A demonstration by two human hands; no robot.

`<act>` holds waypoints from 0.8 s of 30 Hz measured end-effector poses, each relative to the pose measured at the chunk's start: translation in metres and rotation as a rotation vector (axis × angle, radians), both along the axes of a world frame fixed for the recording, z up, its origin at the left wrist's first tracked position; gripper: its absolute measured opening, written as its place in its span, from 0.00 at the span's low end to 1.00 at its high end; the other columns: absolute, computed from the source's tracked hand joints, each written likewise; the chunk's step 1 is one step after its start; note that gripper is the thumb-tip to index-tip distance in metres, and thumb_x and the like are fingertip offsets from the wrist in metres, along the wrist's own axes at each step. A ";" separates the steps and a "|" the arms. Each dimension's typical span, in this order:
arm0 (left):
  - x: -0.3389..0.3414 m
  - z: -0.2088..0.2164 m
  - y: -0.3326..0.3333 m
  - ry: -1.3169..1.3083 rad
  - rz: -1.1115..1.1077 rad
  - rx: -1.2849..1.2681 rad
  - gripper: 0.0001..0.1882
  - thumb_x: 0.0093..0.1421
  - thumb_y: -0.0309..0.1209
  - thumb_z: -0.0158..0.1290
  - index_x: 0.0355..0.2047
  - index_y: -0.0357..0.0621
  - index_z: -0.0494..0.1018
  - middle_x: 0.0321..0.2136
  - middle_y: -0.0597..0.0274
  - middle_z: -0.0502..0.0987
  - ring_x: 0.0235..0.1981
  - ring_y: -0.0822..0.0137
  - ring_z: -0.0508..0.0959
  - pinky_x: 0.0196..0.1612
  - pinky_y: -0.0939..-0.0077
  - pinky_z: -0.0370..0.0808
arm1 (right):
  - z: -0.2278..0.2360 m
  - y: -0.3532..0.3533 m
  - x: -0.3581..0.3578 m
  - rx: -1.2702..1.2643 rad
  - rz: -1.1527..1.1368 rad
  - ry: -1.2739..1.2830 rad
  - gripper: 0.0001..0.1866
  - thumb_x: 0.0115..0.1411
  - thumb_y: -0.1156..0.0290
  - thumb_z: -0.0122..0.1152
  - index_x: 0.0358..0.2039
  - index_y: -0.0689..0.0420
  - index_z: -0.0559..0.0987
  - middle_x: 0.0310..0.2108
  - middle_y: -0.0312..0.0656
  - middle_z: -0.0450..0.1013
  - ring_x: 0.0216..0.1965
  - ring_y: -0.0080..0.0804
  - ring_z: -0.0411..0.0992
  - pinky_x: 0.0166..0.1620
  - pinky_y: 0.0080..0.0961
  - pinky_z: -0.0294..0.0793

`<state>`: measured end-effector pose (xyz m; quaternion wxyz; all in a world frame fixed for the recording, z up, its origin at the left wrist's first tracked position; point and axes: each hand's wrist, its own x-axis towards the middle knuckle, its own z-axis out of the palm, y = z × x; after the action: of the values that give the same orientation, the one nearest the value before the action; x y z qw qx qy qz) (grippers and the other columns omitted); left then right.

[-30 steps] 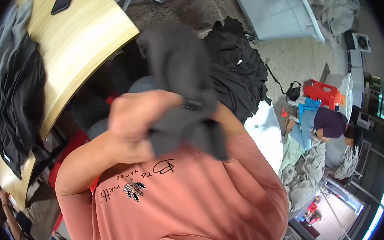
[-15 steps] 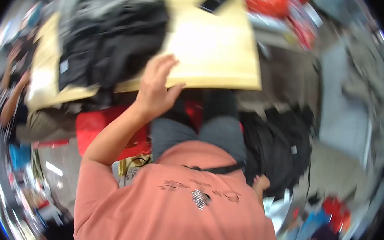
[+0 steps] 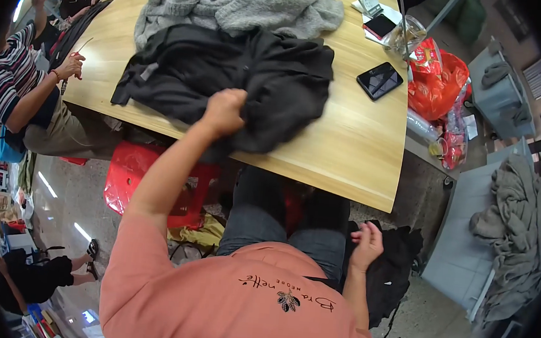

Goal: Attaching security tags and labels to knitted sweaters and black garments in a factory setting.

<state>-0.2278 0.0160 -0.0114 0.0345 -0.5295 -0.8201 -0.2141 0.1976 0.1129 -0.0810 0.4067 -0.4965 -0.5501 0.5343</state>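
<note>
A black garment [image 3: 189, 67] with a small pale label lies spread and wrinkled on the wooden table [image 3: 354, 156], part of it hanging over the near edge. My left hand [image 3: 225, 111] is closed on the cloth near its middle. Behind it, partly under its far edge, a grey knitted garment [image 3: 245, 5] is heaped. My right hand [image 3: 367, 240] is off the table by my right thigh, fingers loosely curled and apart, with nothing in them. Close beside it, a pile of black cloth [image 3: 397, 255] sits low on my right.
A phone [image 3: 380, 81] and a glass jar [image 3: 409, 35] stand at the table's right. Beyond are a red plastic bag [image 3: 436, 80] and a grey bin [image 3: 469, 229] draped with grey cloth. A red stool [image 3: 127, 177] is at my left; a person in stripes [image 3: 17, 79] sits farther left.
My left hand was open above the table's near edge and is now closed on the black garment, which lies farther right. My right hand has risen beside the black pile. The view has shifted.
</note>
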 end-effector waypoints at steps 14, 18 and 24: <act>0.060 0.006 0.022 -0.016 0.217 -0.070 0.41 0.40 0.57 0.55 0.43 0.31 0.65 0.46 0.43 0.63 0.52 0.48 0.59 0.52 0.55 0.55 | 0.033 -0.004 -0.062 0.031 0.202 0.222 0.30 0.49 0.77 0.56 0.53 0.66 0.59 0.48 0.44 0.63 0.45 0.30 0.64 0.50 0.25 0.62; 0.130 -0.011 -0.001 -0.102 0.007 -0.121 0.47 0.40 0.62 0.52 0.46 0.29 0.63 0.50 0.37 0.59 0.57 0.44 0.52 0.56 0.49 0.47 | 0.055 0.012 -0.046 0.663 0.127 -0.514 0.40 0.44 0.64 0.65 0.54 0.67 0.58 0.47 0.50 0.61 0.47 0.43 0.63 0.49 0.33 0.62; 0.233 -0.018 0.007 -0.294 -0.398 0.131 0.43 0.38 0.57 0.56 0.45 0.33 0.63 0.47 0.39 0.61 0.51 0.43 0.58 0.54 0.52 0.53 | 0.059 0.052 -0.063 0.173 0.484 0.052 0.35 0.48 0.67 0.59 0.53 0.68 0.58 0.49 0.48 0.63 0.49 0.37 0.63 0.53 0.31 0.61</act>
<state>0.0048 0.0230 -0.0293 -0.0934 -0.6403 -0.6804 -0.3440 0.1351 0.1650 -0.0216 0.3221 -0.2997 -0.6860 0.5796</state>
